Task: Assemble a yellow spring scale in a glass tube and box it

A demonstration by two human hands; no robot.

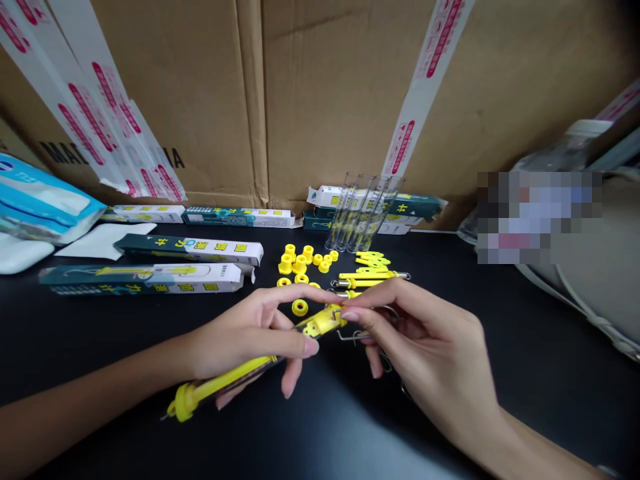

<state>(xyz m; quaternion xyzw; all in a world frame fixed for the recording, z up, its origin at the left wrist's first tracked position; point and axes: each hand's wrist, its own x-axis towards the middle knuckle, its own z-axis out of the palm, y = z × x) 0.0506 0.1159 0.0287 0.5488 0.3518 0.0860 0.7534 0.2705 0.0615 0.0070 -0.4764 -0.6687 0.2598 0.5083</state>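
My left hand [260, 333] is closed around a tubular spring scale [235, 375], a clear tube with a yellow core. The scale lies tilted, its yellow collar [185, 402] at the lower left and its other yellow end [327, 320] at the upper right. At that upper end my right hand [425, 340] pinches a bent metal wire hook [335, 313] against the yellow cap. More metal hooks [357, 337] hang beneath its fingers, partly hidden by them. Just beyond my hands lie yellow rods with springs [373, 275] and several yellow caps [300, 265].
Several clear tubes [357, 217] stand upright at the back, near flat yellow pieces [371, 261]. Printed boxes [145, 279] lie at the left and along the back. A cardboard box [320, 100] walls off the rear. A blue tissue pack [43, 200] is left, a bag [585, 280] right.
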